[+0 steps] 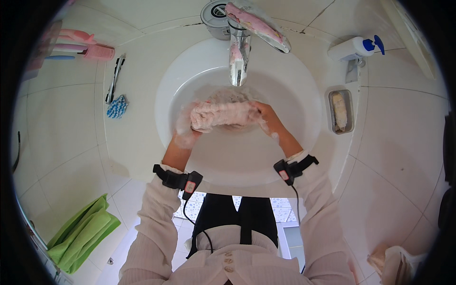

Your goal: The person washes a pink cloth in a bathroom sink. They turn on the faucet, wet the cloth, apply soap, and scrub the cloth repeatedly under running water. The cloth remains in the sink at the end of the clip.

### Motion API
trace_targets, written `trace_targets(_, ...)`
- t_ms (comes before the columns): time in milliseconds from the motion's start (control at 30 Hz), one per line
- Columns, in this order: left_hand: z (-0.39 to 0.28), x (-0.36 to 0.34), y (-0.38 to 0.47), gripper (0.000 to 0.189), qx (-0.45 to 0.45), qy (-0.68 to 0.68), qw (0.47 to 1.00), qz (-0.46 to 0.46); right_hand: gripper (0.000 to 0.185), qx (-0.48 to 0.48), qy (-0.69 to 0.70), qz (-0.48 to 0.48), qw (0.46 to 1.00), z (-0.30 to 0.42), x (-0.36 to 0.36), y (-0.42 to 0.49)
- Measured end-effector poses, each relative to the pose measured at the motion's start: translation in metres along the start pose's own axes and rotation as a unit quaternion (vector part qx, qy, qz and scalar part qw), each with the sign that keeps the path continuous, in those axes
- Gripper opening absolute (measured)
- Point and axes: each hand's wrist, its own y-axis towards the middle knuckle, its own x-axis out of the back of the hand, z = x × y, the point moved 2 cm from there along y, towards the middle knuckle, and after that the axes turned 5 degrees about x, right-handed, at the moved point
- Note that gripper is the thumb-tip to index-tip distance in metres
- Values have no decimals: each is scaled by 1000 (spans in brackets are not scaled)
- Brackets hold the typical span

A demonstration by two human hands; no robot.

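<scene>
A wet pink cloth (222, 114), bunched lengthwise, spans my two hands over the white basin (231, 156). My left hand (188, 123), coated in suds, grips the cloth's left end; foam hides most of its fingers. At the other end my right hand (264, 113) has its fingers wrapped round the cloth, with foam on the hand and wrist. Sudsy water (231, 94) lies behind and below the cloth. The chrome faucet (238, 67) reaches over the basin just beyond it, and I cannot tell whether water runs from it.
To the right are a soap dish (351, 123) with a worn bar (339, 110) and a white pump bottle (347, 49). A metal razor-like tool (115, 79) and a blue-white scrubber (117, 107) lie left. A green towel (83, 235) hangs lower left. Black straps with cables circle both forearms.
</scene>
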Motion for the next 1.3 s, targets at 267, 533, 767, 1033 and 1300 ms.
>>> trace_targets(267, 54, 27, 39, 31, -422, 518, 739, 88, 7, 342, -249, -236, 875, 59, -107, 5)
trace_targets(533, 74, 4, 27, 33, -48, -85, 994, 54, 20, 300, -228, -272, 885, 57, -119, 13)
trace_targets(767, 72, 17, 32, 30, -31, -102, 993, 46, 12, 143, -250, -278, 916, 23, -92, 34)
trace_targets(1033, 27, -82, -21, 47, 54, 4, 998, -34, 17, -38, -107, -254, 960, -6, -29, 29)
trace_targets(1300, 20, -55, -7, 51, -31, 159, 982, -93, 36, -46, 50, -22, 997, 41, -49, 12)
